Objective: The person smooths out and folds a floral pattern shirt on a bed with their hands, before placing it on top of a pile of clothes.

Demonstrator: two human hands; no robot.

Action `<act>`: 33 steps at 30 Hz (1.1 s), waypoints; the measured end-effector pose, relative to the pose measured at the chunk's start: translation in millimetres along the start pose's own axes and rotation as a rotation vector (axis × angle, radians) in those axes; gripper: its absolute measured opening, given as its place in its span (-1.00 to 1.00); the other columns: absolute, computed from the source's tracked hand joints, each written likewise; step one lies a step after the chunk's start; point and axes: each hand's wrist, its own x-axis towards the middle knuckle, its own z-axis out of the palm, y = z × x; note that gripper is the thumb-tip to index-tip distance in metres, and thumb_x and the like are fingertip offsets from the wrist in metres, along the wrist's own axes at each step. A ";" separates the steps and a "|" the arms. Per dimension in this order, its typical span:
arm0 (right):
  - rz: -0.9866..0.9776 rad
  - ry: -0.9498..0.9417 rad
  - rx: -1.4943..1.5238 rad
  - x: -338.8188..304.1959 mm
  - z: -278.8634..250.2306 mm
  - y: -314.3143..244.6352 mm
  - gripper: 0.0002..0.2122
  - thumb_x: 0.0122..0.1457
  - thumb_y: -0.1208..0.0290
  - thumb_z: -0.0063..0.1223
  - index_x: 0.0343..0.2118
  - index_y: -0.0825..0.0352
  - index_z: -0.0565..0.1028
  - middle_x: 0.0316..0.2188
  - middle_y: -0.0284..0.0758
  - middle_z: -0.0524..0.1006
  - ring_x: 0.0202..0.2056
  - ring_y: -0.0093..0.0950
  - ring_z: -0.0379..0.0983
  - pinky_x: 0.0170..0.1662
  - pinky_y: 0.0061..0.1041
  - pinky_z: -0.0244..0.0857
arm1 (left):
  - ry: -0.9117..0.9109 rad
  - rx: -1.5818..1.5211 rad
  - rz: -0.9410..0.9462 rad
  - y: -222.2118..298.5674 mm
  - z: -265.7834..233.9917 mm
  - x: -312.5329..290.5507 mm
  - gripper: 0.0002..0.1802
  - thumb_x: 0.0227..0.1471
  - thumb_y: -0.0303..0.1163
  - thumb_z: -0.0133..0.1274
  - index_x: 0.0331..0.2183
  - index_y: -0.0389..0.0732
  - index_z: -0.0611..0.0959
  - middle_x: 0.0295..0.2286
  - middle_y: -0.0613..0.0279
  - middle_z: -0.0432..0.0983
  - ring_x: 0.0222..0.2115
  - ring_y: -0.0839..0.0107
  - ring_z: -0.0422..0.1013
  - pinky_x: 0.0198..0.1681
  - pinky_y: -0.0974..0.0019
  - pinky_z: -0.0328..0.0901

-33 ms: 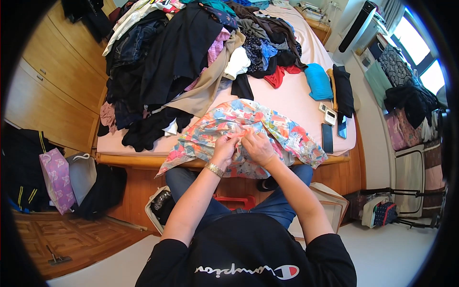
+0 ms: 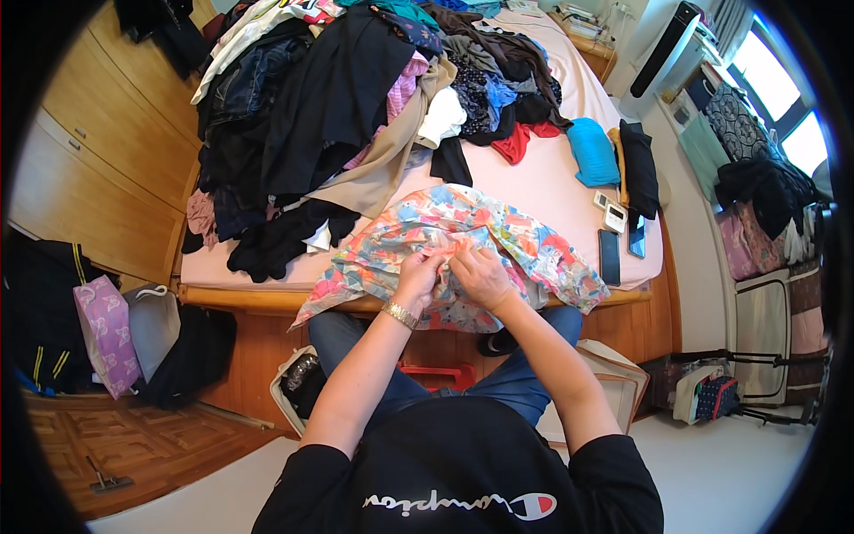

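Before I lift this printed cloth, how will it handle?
The printed cloth will probably flop: it drapes over the bed edge. It looks light, its folds thin. Its ends may sag, as the left hand and right hand pinch near its middle.

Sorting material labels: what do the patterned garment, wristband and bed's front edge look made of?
Patterned garment: thin, mostly matte fabric, fibre unclear; soft folds and creases.
Wristband: probably polished metal; bright glints, link-like segments.
Bed's front edge: likely varnished wood; warm brown, slight sheen.

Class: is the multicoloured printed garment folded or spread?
Spread loosely: the garment fans over the bed's edge, bunched at left hand and right hand.
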 end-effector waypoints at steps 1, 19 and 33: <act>-0.002 0.002 0.001 0.1 0.8 -0.1 -0.88 -0.01 0.39 -0.01 -0.38 0.25 0.46 -0.40 -0.35 0.45 -0.38 -0.44 0.46 -0.28 -0.43 0.27 | 0.002 -0.097 -0.022 -1.2 -0.5 2.2 -0.92 0.16 -0.44 0.12 -0.38 -0.20 0.58 -0.58 0.35 0.51 -0.65 0.59 0.40 -0.62 0.50 0.29; 0.542 -0.053 0.546 -27.7 -4.9 8.1 -0.89 0.07 0.40 0.20 -0.42 0.33 0.56 -0.45 -0.19 0.58 -0.33 -0.15 0.50 -0.21 -0.23 0.30 | -0.106 1.003 0.225 35.7 -52.6 -44.9 -0.76 0.14 -0.29 0.15 -0.27 -0.27 0.73 -0.57 0.19 0.60 -0.58 0.45 0.48 -0.47 0.35 0.34; 0.580 -0.168 0.559 -29.3 1.5 2.1 -0.87 0.01 0.44 0.24 -0.50 0.39 0.54 -0.52 -0.13 0.56 -0.42 -0.14 0.51 -0.33 -0.24 0.35 | -0.087 0.386 -0.063 4.4 -63.9 -1.3 -0.60 0.24 -0.08 0.05 -0.23 -0.27 0.63 -0.45 0.20 0.62 -0.49 0.51 0.51 -0.37 0.46 0.39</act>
